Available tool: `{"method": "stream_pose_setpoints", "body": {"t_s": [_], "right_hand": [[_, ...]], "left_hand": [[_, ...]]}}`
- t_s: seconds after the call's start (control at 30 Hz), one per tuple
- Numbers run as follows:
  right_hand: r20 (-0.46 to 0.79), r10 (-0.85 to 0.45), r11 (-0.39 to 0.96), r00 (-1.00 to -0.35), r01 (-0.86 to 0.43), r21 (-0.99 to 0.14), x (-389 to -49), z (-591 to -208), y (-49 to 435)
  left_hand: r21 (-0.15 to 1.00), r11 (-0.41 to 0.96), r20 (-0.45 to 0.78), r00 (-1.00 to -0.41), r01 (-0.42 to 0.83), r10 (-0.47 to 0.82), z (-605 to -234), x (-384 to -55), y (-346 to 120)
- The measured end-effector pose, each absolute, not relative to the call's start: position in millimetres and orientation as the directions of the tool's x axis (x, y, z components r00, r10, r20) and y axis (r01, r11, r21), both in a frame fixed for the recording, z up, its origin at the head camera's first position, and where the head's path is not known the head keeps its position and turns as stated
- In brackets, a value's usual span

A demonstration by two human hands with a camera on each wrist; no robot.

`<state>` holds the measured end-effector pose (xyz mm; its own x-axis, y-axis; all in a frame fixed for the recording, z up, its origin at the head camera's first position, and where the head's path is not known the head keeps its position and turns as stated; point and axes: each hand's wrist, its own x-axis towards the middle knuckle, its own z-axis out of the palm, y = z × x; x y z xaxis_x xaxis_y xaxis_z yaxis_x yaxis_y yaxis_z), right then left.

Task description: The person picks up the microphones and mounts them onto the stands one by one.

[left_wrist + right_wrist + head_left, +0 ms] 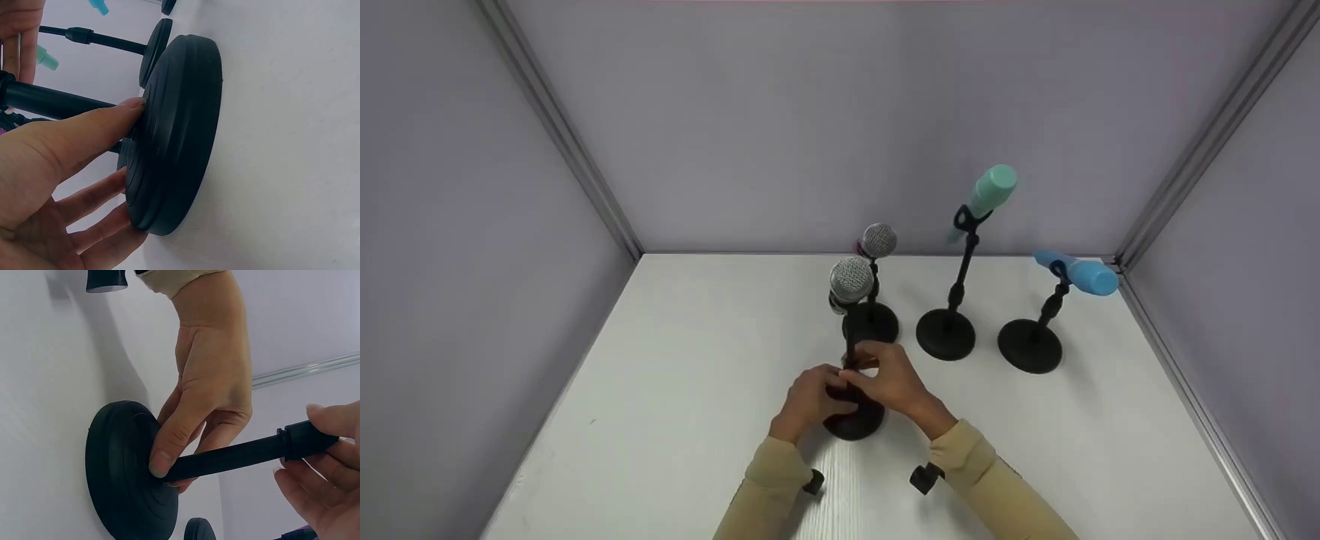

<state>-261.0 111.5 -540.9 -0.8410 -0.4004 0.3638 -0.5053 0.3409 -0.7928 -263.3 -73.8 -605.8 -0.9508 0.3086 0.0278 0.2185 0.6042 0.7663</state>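
Note:
In the head view, a black microphone stand (853,426) is upright on the white table, holding a microphone (851,280) with a silver mesh head. My left hand (810,401) is low at the stand; its thumb lies at the foot of the pole (225,462) and its fingers curl around the round base (183,129). Higher up, my right hand (892,379) pinches the thicker collar (304,440) between thumb and fingers. The right wrist view shows both grips on the same stand. The microphone's handle is mostly hidden in the head view.
Just behind stands another silver-headed microphone (878,240) on a black stand. To the right are a green microphone (994,189) on a taller stand and a blue microphone (1086,275) on a short one. Grey panels (840,127) enclose the table (682,390).

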Motion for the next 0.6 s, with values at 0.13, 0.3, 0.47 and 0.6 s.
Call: {"method": "stream_pose_setpoints", "body": {"t_s": [0.13,0.3,0.47,0.6], "right_hand": [[0.345,-0.432,0.343,-0.833,-0.506,-0.792,-260.1,-540.2,111.9],[0.322,-0.451,0.322,-0.832,-0.488,-0.811,-260.2,-540.9,111.7],[0.334,-0.433,0.298,-0.838,-0.482,-0.824,-260.5,-540.5,111.1],[0.359,-0.373,0.315,-0.855,-0.481,-0.818,-260.3,-540.1,109.5]], "left_hand": [[0.767,0.605,0.022,-0.952,0.212,0.306,-606.4,-263.9,-74.1],[0.773,0.605,0.007,-0.955,0.192,0.295,-606.3,-263.7,-73.3],[0.768,0.609,0.012,-0.955,0.199,0.296,-605.3,-263.6,-72.8],[0.76,0.618,0.013,-0.956,0.2,0.293,-604.6,-263.3,-72.4]]}}
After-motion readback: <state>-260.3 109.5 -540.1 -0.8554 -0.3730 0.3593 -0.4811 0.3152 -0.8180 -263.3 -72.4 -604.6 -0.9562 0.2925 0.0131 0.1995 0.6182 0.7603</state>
